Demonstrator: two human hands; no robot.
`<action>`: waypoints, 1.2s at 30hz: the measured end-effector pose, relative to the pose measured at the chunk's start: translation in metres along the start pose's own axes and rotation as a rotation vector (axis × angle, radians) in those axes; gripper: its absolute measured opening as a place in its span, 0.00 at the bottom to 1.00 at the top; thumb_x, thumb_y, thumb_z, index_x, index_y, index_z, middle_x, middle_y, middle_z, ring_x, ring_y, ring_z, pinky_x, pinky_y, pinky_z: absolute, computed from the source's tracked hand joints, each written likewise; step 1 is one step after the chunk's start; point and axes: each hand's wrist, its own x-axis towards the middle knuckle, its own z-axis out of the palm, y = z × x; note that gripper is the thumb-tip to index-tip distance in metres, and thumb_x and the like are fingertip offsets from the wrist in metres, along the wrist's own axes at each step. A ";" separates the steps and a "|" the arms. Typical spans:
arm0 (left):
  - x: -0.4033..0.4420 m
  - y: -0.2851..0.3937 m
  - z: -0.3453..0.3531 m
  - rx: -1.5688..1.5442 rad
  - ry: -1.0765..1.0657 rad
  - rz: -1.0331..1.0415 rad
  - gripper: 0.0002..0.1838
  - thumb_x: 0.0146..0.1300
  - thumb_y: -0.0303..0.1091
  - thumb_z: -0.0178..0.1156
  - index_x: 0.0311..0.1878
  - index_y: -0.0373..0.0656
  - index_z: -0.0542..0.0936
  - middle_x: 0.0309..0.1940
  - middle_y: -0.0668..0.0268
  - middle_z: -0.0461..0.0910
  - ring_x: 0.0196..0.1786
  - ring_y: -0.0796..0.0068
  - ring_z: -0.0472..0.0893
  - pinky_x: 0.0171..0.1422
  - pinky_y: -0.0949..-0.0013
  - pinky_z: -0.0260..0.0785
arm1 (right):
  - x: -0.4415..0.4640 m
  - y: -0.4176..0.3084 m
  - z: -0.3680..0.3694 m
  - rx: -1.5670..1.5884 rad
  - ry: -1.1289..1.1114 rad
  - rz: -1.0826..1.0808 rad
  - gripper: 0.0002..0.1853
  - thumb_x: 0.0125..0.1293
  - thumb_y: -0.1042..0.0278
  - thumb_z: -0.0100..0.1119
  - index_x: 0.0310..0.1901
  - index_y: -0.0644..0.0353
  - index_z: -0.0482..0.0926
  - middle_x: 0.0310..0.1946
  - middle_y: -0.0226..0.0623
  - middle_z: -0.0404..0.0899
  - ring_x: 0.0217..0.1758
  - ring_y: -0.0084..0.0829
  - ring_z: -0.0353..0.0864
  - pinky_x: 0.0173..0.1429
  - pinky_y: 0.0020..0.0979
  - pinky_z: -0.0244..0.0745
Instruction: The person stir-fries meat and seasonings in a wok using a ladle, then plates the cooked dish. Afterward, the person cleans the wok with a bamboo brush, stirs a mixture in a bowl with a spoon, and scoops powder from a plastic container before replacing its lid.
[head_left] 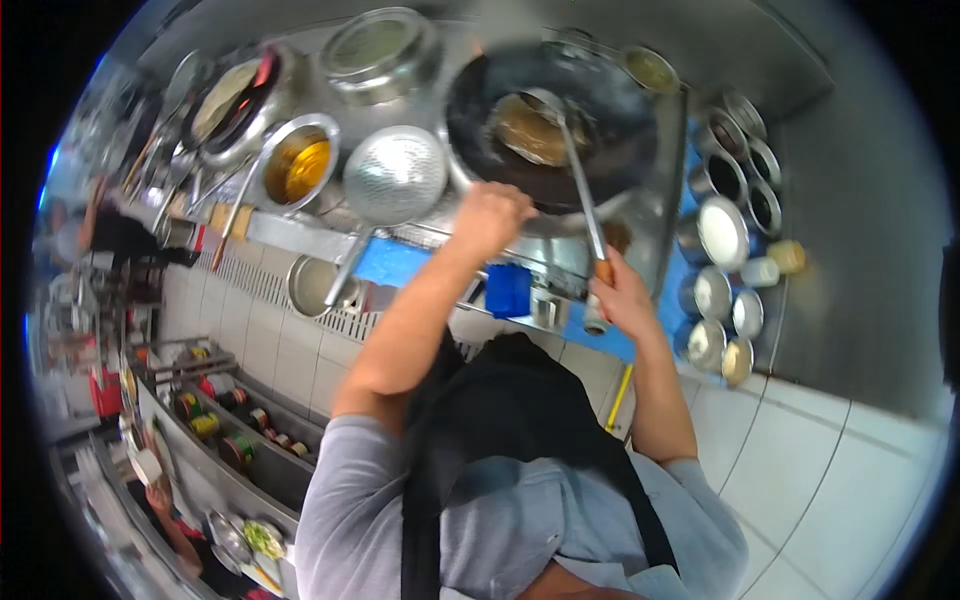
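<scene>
Head view: our right hand [622,294] grips the ladle [583,190] by its wooden handle [603,271], bowl inside the far wok [625,130]; our left hand [492,217] curls at the near-left rim, hold unclear. We judge the ladle stiff, best held thus, the wok heavy.

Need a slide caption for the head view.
Right hand holds a long-handled ladle in a dark wok; left hand at the wok's near edge.

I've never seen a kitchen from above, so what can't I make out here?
All in the head view:
Brown food in the wok: blurred, partly covered by the ladle; ingredients unclear.
Left hand: its back hides what it grips, if anything.
Cans at lower left: labels too small to read.
Person's feet: hidden below the apron.
</scene>
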 end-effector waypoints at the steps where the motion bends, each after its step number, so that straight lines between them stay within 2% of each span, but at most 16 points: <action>1: 0.000 -0.002 -0.001 -0.014 -0.024 -0.001 0.11 0.64 0.42 0.69 0.42 0.45 0.87 0.42 0.63 0.87 0.52 0.60 0.84 0.55 0.53 0.75 | 0.004 -0.013 0.000 -0.008 0.019 -0.009 0.34 0.72 0.75 0.59 0.78 0.66 0.62 0.28 0.28 0.74 0.20 0.20 0.72 0.23 0.26 0.67; 2: -0.003 -0.002 -0.003 -0.028 -0.046 -0.004 0.12 0.62 0.41 0.71 0.43 0.44 0.88 0.44 0.62 0.87 0.53 0.59 0.84 0.56 0.54 0.75 | 0.009 -0.030 0.002 -0.017 0.035 -0.020 0.34 0.71 0.75 0.60 0.78 0.66 0.62 0.29 0.28 0.75 0.20 0.20 0.73 0.23 0.26 0.67; 4: -0.022 -0.007 -0.014 -0.248 0.308 0.044 0.17 0.62 0.38 0.72 0.52 0.40 0.86 0.49 0.57 0.85 0.56 0.54 0.83 0.61 0.53 0.75 | 0.020 -0.056 0.030 0.096 0.053 -0.037 0.34 0.71 0.76 0.61 0.77 0.66 0.63 0.29 0.28 0.75 0.21 0.20 0.73 0.24 0.26 0.68; 6: -0.057 -0.015 -0.040 -0.313 0.386 -0.073 0.24 0.62 0.38 0.73 0.59 0.40 0.83 0.55 0.53 0.84 0.61 0.50 0.81 0.67 0.53 0.73 | 0.049 -0.078 0.062 0.161 0.068 -0.064 0.32 0.70 0.78 0.61 0.75 0.64 0.65 0.29 0.28 0.75 0.21 0.20 0.74 0.23 0.25 0.67; 8: -0.108 -0.045 -0.049 -0.427 0.298 -0.191 0.24 0.64 0.38 0.72 0.62 0.40 0.82 0.57 0.51 0.83 0.64 0.47 0.79 0.70 0.52 0.71 | 0.092 -0.099 0.098 0.165 0.068 -0.110 0.30 0.70 0.79 0.60 0.73 0.62 0.68 0.29 0.28 0.74 0.21 0.19 0.74 0.21 0.24 0.64; 10: -0.169 -0.074 -0.058 -0.499 0.194 -0.334 0.23 0.67 0.38 0.71 0.61 0.39 0.82 0.59 0.52 0.83 0.65 0.46 0.79 0.71 0.52 0.71 | 0.143 -0.134 0.131 0.201 0.043 -0.136 0.27 0.70 0.78 0.62 0.71 0.65 0.71 0.28 0.28 0.75 0.21 0.19 0.74 0.21 0.24 0.65; 12: -0.235 -0.101 -0.065 -0.490 0.107 -0.517 0.21 0.68 0.38 0.70 0.60 0.38 0.83 0.59 0.50 0.83 0.64 0.47 0.80 0.70 0.53 0.73 | 0.198 -0.169 0.163 0.275 0.004 -0.221 0.26 0.70 0.77 0.62 0.69 0.66 0.72 0.28 0.28 0.75 0.20 0.19 0.73 0.21 0.24 0.66; 14: -0.280 -0.121 -0.091 -0.497 0.053 -0.663 0.19 0.67 0.38 0.70 0.57 0.37 0.84 0.56 0.51 0.85 0.60 0.48 0.83 0.68 0.54 0.75 | 0.255 -0.196 0.205 0.293 0.000 -0.195 0.25 0.69 0.76 0.64 0.67 0.66 0.73 0.26 0.29 0.75 0.19 0.19 0.70 0.20 0.26 0.64; 16: -0.321 -0.141 -0.098 -0.477 -0.005 -0.780 0.19 0.67 0.40 0.70 0.57 0.40 0.85 0.53 0.53 0.87 0.56 0.49 0.85 0.63 0.55 0.78 | 0.313 -0.217 0.239 0.205 -0.018 -0.208 0.16 0.69 0.73 0.63 0.57 0.65 0.77 0.25 0.29 0.74 0.18 0.21 0.70 0.19 0.26 0.64; 18: -0.338 -0.151 -0.113 -0.487 -0.013 -0.798 0.18 0.67 0.38 0.71 0.55 0.40 0.85 0.51 0.54 0.88 0.54 0.49 0.87 0.60 0.56 0.79 | 0.357 -0.227 0.273 0.139 0.051 -0.190 0.07 0.69 0.71 0.62 0.46 0.63 0.79 0.24 0.29 0.74 0.19 0.22 0.72 0.21 0.29 0.67; 20: -0.335 -0.157 -0.128 -0.518 -0.017 -0.828 0.17 0.66 0.37 0.71 0.55 0.40 0.86 0.50 0.54 0.88 0.53 0.50 0.87 0.58 0.56 0.80 | 0.380 -0.245 0.298 0.192 -0.029 -0.037 0.04 0.70 0.71 0.60 0.40 0.60 0.77 0.25 0.29 0.76 0.22 0.23 0.73 0.24 0.30 0.70; 22: -0.329 -0.156 -0.142 -0.565 -0.011 -0.896 0.17 0.65 0.35 0.72 0.54 0.39 0.86 0.50 0.54 0.88 0.53 0.51 0.87 0.57 0.57 0.80 | 0.398 -0.253 0.308 0.638 -0.221 0.133 0.04 0.72 0.70 0.59 0.41 0.59 0.75 0.28 0.30 0.77 0.26 0.23 0.76 0.28 0.29 0.71; 25: -0.333 -0.162 -0.139 -0.567 0.016 -0.817 0.16 0.65 0.35 0.72 0.53 0.39 0.86 0.49 0.54 0.89 0.51 0.53 0.88 0.55 0.57 0.80 | 0.381 -0.270 0.313 1.063 -0.341 0.123 0.05 0.73 0.70 0.58 0.43 0.61 0.75 0.30 0.31 0.78 0.27 0.23 0.77 0.30 0.27 0.71; 29: -0.342 -0.163 -0.132 -0.557 -0.021 -0.778 0.15 0.65 0.34 0.73 0.53 0.40 0.86 0.48 0.55 0.89 0.50 0.55 0.89 0.51 0.58 0.81 | 0.346 -0.260 0.307 1.311 -0.454 0.086 0.10 0.72 0.69 0.61 0.48 0.65 0.75 0.32 0.30 0.78 0.28 0.22 0.76 0.29 0.26 0.68; 33: -0.332 -0.158 -0.136 -0.572 -0.125 -0.844 0.14 0.66 0.32 0.72 0.53 0.40 0.86 0.46 0.55 0.90 0.47 0.58 0.89 0.46 0.60 0.80 | 0.271 -0.255 0.263 1.413 -0.459 -0.022 0.16 0.72 0.69 0.61 0.56 0.67 0.75 0.34 0.31 0.77 0.28 0.22 0.73 0.29 0.26 0.66; 36: -0.318 -0.155 -0.122 -0.579 -0.056 -0.749 0.14 0.66 0.32 0.71 0.53 0.40 0.86 0.45 0.55 0.90 0.48 0.58 0.89 0.46 0.60 0.79 | 0.210 -0.236 0.225 1.331 -0.440 -0.091 0.17 0.73 0.68 0.61 0.59 0.66 0.75 0.34 0.31 0.77 0.28 0.22 0.73 0.29 0.26 0.66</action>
